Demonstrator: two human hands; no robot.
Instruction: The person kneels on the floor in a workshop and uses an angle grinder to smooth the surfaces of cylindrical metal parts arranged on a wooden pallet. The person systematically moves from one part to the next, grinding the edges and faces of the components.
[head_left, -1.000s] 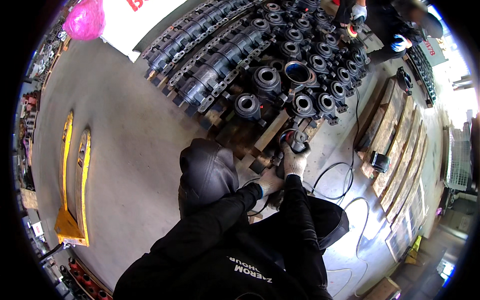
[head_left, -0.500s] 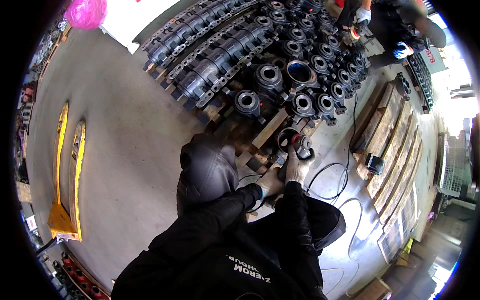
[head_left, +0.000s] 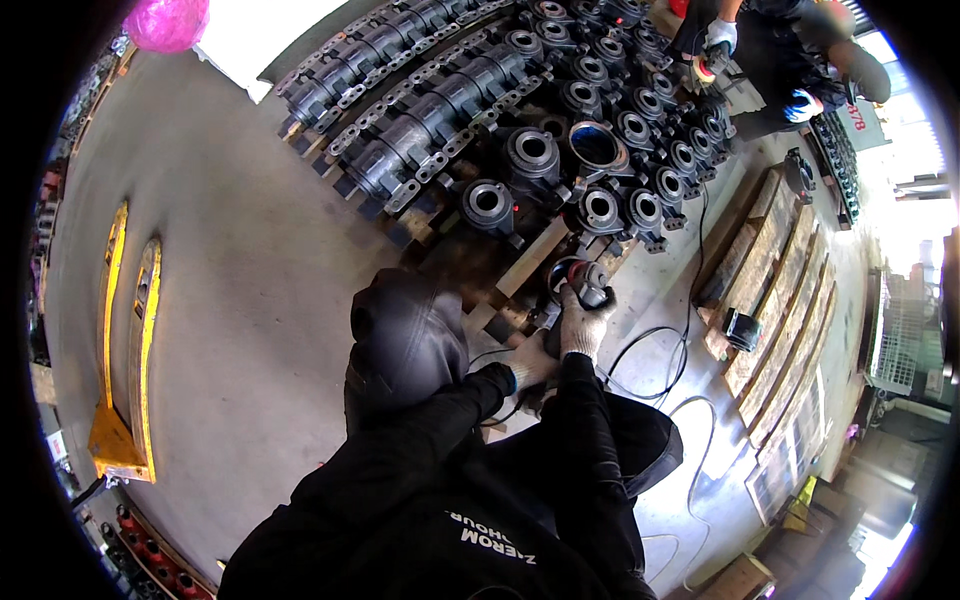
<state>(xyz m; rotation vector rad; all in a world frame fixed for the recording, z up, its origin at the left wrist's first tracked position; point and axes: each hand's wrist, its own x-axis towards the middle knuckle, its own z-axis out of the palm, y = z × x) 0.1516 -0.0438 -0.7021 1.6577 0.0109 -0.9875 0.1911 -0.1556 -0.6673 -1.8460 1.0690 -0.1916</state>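
Both gloved hands hold an angle grinder (head_left: 592,281) with a grey head and a red disc. My right hand (head_left: 586,325) is wrapped round it close behind the head. Lower and to the left, my left hand (head_left: 530,362) grips its dark body, with the fingers partly hidden. The disc sits at the opening of a dark metal ring-shaped casting (head_left: 556,280) at the pallet's near end. Whether disc and metal touch, I cannot tell. Just beyond stand several black castings (head_left: 487,202) with round bores.
Black cables (head_left: 640,345) loop on the floor to the right. Farther right lies a wooden pallet (head_left: 765,300) bearing a small black ring (head_left: 741,329). Yellow pallet-truck forks (head_left: 146,330) are at left. At the upper right, a co-worker's gloved hand (head_left: 721,36) holds another grinder.
The grinder's head has turned slightly over the ring, and less of its red disc shows. Both hands keep their grip. The whole view has shifted a little.
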